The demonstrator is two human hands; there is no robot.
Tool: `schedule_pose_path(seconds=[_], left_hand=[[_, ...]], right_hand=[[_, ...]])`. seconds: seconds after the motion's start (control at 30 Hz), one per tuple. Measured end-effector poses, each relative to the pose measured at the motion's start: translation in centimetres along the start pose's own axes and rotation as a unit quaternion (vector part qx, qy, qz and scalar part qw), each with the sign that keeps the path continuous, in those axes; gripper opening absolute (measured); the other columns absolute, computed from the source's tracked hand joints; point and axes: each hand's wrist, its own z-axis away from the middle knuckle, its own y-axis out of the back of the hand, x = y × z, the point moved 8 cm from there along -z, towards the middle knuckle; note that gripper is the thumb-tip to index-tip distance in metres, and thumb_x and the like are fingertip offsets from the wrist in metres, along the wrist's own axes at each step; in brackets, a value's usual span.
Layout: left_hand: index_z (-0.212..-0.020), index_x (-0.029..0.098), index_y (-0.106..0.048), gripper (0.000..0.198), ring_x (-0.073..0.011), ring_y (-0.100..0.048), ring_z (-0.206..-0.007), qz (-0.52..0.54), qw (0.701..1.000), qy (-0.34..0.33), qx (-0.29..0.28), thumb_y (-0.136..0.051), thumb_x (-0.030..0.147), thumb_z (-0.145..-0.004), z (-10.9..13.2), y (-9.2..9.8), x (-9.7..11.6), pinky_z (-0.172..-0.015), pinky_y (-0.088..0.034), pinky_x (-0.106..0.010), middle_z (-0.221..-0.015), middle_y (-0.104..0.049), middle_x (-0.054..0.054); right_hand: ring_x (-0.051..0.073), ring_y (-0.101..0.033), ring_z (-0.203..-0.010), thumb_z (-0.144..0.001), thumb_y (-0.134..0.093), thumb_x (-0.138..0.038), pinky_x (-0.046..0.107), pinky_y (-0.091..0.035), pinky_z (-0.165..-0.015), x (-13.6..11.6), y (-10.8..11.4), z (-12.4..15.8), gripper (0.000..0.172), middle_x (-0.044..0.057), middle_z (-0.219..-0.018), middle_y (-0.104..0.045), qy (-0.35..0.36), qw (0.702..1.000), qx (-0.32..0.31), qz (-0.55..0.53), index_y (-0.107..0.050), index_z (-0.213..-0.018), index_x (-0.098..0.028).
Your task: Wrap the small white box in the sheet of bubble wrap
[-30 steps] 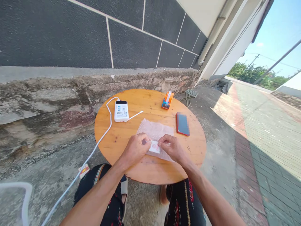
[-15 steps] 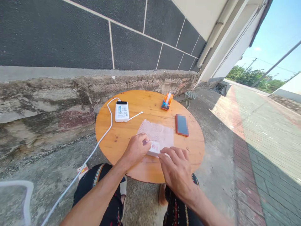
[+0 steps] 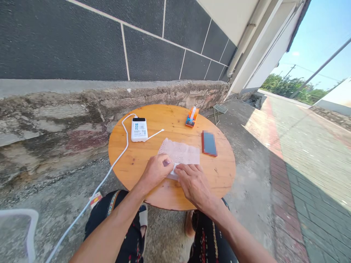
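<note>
A sheet of bubble wrap [image 3: 182, 151] lies on the round wooden table [image 3: 137, 164], with a small white box [image 3: 172, 176] on its near edge. My left hand [image 3: 158, 168] is closed at the box's left end, thumb and fingers pinching the wrap. Over the right part of the box, my right hand [image 3: 193, 182] bends its fingers, held close together and gripping the wrap against it. Both hands cover much of the box, and the fingertips are partly hidden.
Back left on the table stands a white power bank [image 3: 139, 130] with a white cable [image 3: 120, 153] running off the edge. An orange tape dispenser [image 3: 192, 117] is at the back; a phone [image 3: 209, 143] lies to the right. Beyond stands a folding stool [image 3: 219, 109].
My right hand has moved left and closer to my left hand, now covering more of the white box. My left hand stays pinched at its end. The view has shifted slightly.
</note>
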Motion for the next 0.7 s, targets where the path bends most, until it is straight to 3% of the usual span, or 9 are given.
schedule_pose_path(seconds=[0.1, 0.23, 0.3, 0.4, 0.57, 0.7], left_hand=[[-0.068, 0.018, -0.063, 0.016, -0.0159, -0.06, -0.07, -0.002, 1.0, 0.008, 0.013, -0.055, 0.029, -0.075, -0.3, 0.7, -0.1, -0.067, -0.043, -0.025, -0.072, -0.068, -0.001], [-0.087, 0.02, -0.065, 0.029, -0.0193, -0.063, -0.087, -0.008, 0.998, 0.008, 0.057, -0.052, 0.046, -0.081, 0.2, 3.3, -1.0, -0.079, -0.045, -0.028, -0.091, -0.07, -0.004], [-0.092, 0.02, -0.064, 0.035, -0.0185, -0.062, -0.085, -0.039, 0.997, 0.009, 0.07, -0.047, 0.049, -0.084, 1.3, 4.5, -1.8, -0.077, -0.046, -0.027, -0.093, -0.068, -0.004], [-0.098, 0.02, -0.066, 0.038, -0.0178, -0.059, -0.074, -0.131, 0.99, 0.042, 0.042, -0.05, 0.051, -0.081, 3.1, 4.8, -3.3, -0.07, -0.045, -0.029, -0.087, -0.064, -0.005], [-0.076, 0.02, -0.065, 0.034, -0.0176, -0.055, -0.067, -0.183, 0.981, 0.054, -0.03, -0.051, 0.051, -0.079, 3.3, 3.4, -3.5, -0.061, -0.039, -0.027, -0.07, -0.057, -0.002], [-0.051, 0.02, -0.052, 0.032, -0.0147, -0.047, -0.058, -0.158, 0.983, 0.067, -0.065, -0.053, 0.04, -0.075, 2.1, 2.6, -2.8, -0.054, -0.029, -0.025, -0.053, -0.046, 0.002]], right_hand=[[0.02, -0.051, -0.088, -0.088, -0.05, -0.013, 0.034, -0.035, -0.077, 0.3, 0.1, -0.5, 0.018, 0.007, -0.102, -0.063, 0.006, 1.0, -0.018, 0.014, -0.06, -0.101, -0.019], [0.02, -0.051, -0.086, -0.089, -0.049, -0.013, 0.034, -0.032, -0.075, 0.5, 0.3, -0.8, 0.02, 0.006, -0.101, -0.063, 0.016, 1.0, -0.013, 0.022, -0.06, -0.103, -0.02], [0.02, -0.05, -0.085, -0.089, -0.048, -0.014, 0.034, -0.031, -0.075, 0.6, 0.4, -0.7, 0.019, 0.006, -0.101, -0.063, 0.019, 1.0, -0.005, 0.017, -0.061, -0.102, -0.02], [0.02, -0.05, -0.085, -0.088, -0.05, -0.014, 0.034, -0.03, -0.074, 0.7, 0.5, -0.7, 0.018, 0.005, -0.101, -0.063, 0.023, 1.0, 0.002, 0.012, -0.062, -0.101, -0.021], [0.021, -0.05, -0.085, -0.089, -0.049, -0.015, 0.035, -0.029, -0.073, 1.0, 0.5, -0.6, 0.018, 0.006, -0.098, -0.063, 0.027, 1.0, 0.004, 0.015, -0.062, -0.1, -0.021], [0.022, -0.051, -0.085, -0.088, -0.05, -0.015, 0.035, -0.029, -0.072, 1.1, 0.6, -0.7, 0.018, 0.006, -0.097, -0.063, 0.036, 0.999, 0.003, 0.011, -0.063, -0.098, -0.021]])
